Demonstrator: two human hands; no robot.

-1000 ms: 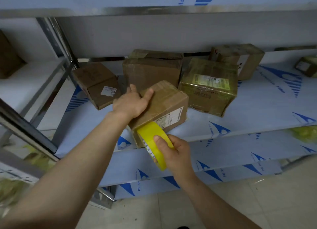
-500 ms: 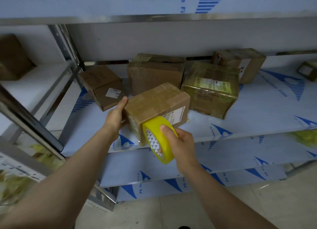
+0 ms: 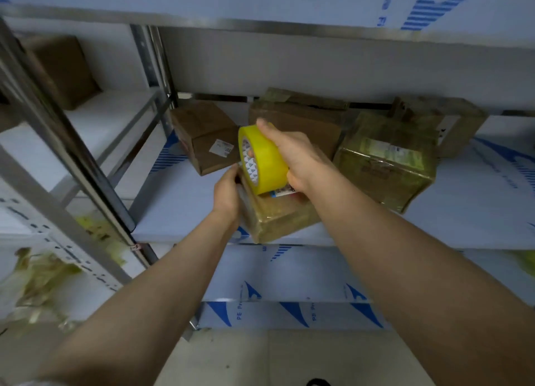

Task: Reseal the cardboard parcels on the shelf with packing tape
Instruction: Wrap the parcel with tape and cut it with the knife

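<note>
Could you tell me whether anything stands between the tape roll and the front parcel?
Nothing visible does: the right hand holds the tape roll over the front parcel; the left hand holds its left side.

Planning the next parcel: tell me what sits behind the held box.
Behind the front parcel stands a larger brown box; the right hand and tape roll cover its lower front and any gap between them.

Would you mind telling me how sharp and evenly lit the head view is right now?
Head view: dim, flat light with no glare; motion blur smears the parcel; the tape roll in the right hand reads clearest; the wide lens slants the shelf post.
</note>
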